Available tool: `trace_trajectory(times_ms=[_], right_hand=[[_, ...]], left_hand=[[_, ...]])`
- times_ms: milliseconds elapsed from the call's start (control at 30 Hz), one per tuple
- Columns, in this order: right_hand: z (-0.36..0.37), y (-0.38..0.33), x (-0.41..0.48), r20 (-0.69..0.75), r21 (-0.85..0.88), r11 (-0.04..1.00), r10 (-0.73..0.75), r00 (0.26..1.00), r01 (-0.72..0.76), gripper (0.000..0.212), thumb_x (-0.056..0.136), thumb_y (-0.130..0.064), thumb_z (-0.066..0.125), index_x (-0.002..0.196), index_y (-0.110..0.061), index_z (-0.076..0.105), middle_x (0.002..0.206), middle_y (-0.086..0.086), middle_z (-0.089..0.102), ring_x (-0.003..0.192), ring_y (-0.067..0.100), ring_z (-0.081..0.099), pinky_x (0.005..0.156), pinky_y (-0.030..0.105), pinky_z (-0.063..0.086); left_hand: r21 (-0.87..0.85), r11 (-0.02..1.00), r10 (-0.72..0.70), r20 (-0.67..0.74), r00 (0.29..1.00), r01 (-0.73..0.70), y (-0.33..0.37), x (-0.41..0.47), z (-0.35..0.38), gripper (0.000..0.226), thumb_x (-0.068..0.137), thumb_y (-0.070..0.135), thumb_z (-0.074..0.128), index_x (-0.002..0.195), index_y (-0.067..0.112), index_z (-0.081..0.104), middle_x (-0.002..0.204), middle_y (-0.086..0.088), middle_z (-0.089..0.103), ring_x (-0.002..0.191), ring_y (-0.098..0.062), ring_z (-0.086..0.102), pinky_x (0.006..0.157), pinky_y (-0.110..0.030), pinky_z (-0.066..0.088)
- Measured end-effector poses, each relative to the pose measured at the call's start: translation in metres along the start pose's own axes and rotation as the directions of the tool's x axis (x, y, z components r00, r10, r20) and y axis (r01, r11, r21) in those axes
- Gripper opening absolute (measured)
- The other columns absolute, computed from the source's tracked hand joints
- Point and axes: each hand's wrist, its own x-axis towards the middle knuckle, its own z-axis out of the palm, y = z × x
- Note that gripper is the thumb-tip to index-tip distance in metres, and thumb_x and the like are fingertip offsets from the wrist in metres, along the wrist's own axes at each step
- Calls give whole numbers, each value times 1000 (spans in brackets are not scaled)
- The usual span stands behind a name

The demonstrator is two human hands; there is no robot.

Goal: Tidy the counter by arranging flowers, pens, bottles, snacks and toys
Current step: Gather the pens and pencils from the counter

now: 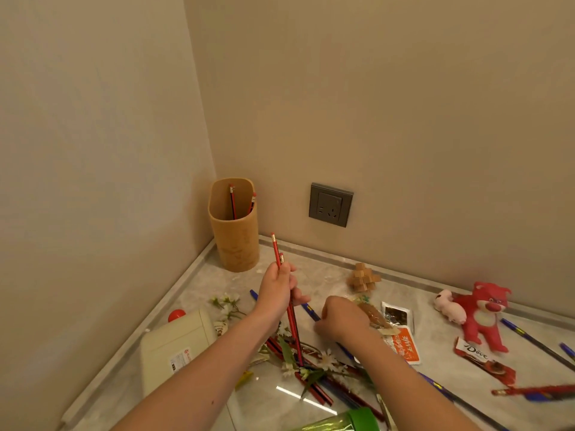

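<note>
My left hand (278,289) grips two red pencils (293,325) upright, erasers up, tips down among the clutter. A bamboo pen holder (235,241) stands in the corner with two red pencils inside. My right hand (343,318) reaches down onto the counter beside a blue pen (309,310); its fingers are curled, and what they touch is hidden. More red pencils (314,390) and white artificial flowers (325,360) lie in a heap below the hands.
A cream box (174,346) and a red cap (176,315) lie at left. A wooden puzzle (363,276), snack packets (404,343), a Dove bar (485,362), a red plush bear (485,315), blue pens (535,340) and a green bottle (348,421) are scattered at right. A wall socket (330,204) sits behind.
</note>
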Motion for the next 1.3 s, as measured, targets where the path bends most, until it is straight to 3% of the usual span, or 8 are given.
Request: trace_trajectory(times_ms=[167,267,500,700,900,1000,1133,1300], right_hand=[[7,-4,7,41,-36,998,-42,998,44,10,90,-27,56,92,-18,57,84,-1,57,81,21,59,62,29,43],[-9,-6,11,-45,209,969,-127,991,133,15,92,-25,55,93,-11,60,88,5,63,84,23,61,68,35,48],[-78,-68,-3,-302,740,558,-224,927,376,4,90,-18,65,94,-17,66,81,5,72,65,14,68,49,26,53],[-129,-128,3,-480,746,403,-227,847,530,8,88,-12,67,93,-19,68,80,1,73,69,9,71,52,23,56],[-169,-175,32,-609,693,334,-204,767,639,14,90,-16,66,102,-23,68,91,0,73,85,16,71,68,38,61],[-164,-182,51,-638,668,341,-195,745,661,18,90,-15,64,106,-21,69,94,-3,73,90,12,70,74,42,60],[-135,-175,75,-604,660,417,-200,772,624,19,89,-12,64,106,-19,71,95,-5,73,92,11,69,80,35,58],[-98,-160,92,-638,492,626,-213,740,605,20,87,-22,67,105,-28,72,89,-18,57,81,1,57,62,16,42]], left_hand=[[-7,998,-55,-10,998,55,-2,0,-4,19,105,15,33,111,10,50,70,-2,42,54,-12,46,69,-34,58],[-41,998,-55,3,998,55,2,1,-11,21,104,13,34,107,8,55,69,-3,52,63,-16,57,77,-35,57],[39,992,122,8,993,-122,53,19,-28,23,100,22,46,101,32,67,101,3,73,101,-17,68,89,-38,53],[1,944,329,-2,944,-329,121,39,-47,25,100,20,47,98,33,69,101,1,73,100,-20,68,86,-36,54],[105,861,499,22,866,-498,182,60,-57,22,100,17,46,98,28,66,100,5,72,98,-11,68,86,-29,54],[120,842,522,65,851,-526,186,71,-61,29,100,13,44,100,34,65,104,13,70,102,-5,65,81,-18,51],[139,892,422,81,903,-429,153,93,-71,28,100,15,45,106,34,65,117,5,67,114,-12,60,102,-33,45],[215,902,364,80,928,-373,118,110,-84,33,99,11,48,119,32,62,121,7,65,116,-13,59,97,-29,49]])
